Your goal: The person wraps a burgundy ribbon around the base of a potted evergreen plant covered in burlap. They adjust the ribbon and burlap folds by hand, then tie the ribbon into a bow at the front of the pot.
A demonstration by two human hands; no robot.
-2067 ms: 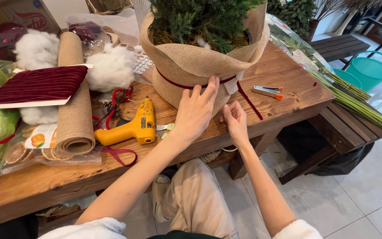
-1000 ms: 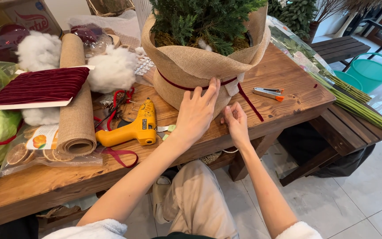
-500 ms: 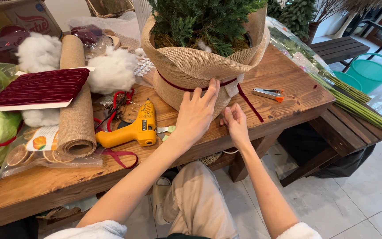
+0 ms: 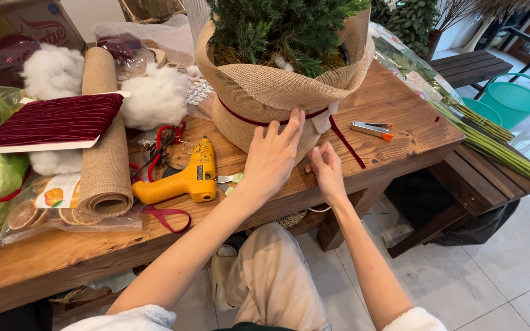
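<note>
Burlap-wrapped round pot [image 4: 265, 101] stands on the wooden desk [image 4: 400, 122]; left hand [image 4: 272, 160] presses flat, open, against its dark red ribbon [image 4: 246, 121]; right hand [image 4: 326, 168] pinches something I cannot tell.

clear dried-orange bag [image 4: 44, 211] front left, cardboard box [image 4: 29, 24] behind

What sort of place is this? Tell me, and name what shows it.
Probably a home craft or floristry workspace: a wooden table holds a burlap roll and a yellow glue gun, and long green stems lie beside a burlap-wrapped potted evergreen.

We stretched both bare forearms forward, our left hand [image 4: 272, 160] spread flat, our right hand [image 4: 326, 168] loosely curled, fingers [image 4: 314, 156] bent.
</note>
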